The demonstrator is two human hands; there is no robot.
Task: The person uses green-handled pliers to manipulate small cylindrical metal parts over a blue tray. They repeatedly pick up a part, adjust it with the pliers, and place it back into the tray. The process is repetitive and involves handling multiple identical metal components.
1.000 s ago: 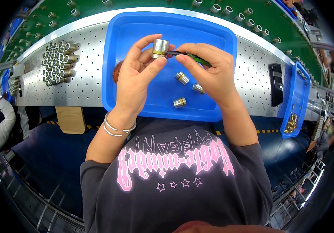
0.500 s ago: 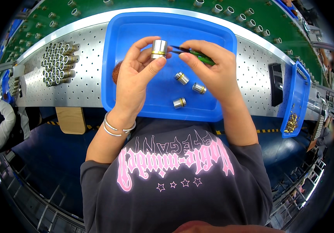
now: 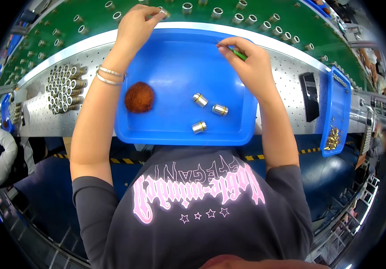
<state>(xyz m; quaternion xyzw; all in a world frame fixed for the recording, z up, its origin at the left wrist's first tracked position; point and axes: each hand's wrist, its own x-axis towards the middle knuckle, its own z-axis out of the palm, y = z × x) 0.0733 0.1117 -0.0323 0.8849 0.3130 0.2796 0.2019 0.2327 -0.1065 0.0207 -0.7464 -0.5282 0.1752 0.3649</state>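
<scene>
My left hand (image 3: 135, 28) reaches over the green belt (image 3: 98, 31) beyond the tray, its thumb and fingertips closed on a small metal sleeve (image 3: 164, 14); the fingers partly hide it. Above the right side of the blue tray (image 3: 186, 140), my right hand (image 3: 250, 60) grips green-handled tweezers (image 3: 239, 54), with the dark tips pointing away to the upper left. Three silver sleeves with yellow bands lie on their sides in the tray: one sleeve (image 3: 199, 99), a second sleeve (image 3: 220, 110) and a nearer sleeve (image 3: 199, 127). A fuzzy reddish-brown ball (image 3: 139, 97) rests at the tray's left.
Many metal sleeves stand spaced along the belt. A stacked cluster of sleeves (image 3: 65, 89) sits on the perforated metal bench at left. To the right are a black stand (image 3: 309, 96) and a smaller blue tray (image 3: 326, 121) with brass-coloured parts (image 3: 333, 139). Another person's sleeve (image 3: 5, 150) shows far left.
My left hand has gone from above the tray with a silver sleeve to the belt at the upper left. The tweezers in my right hand have drawn away from that sleeve.
</scene>
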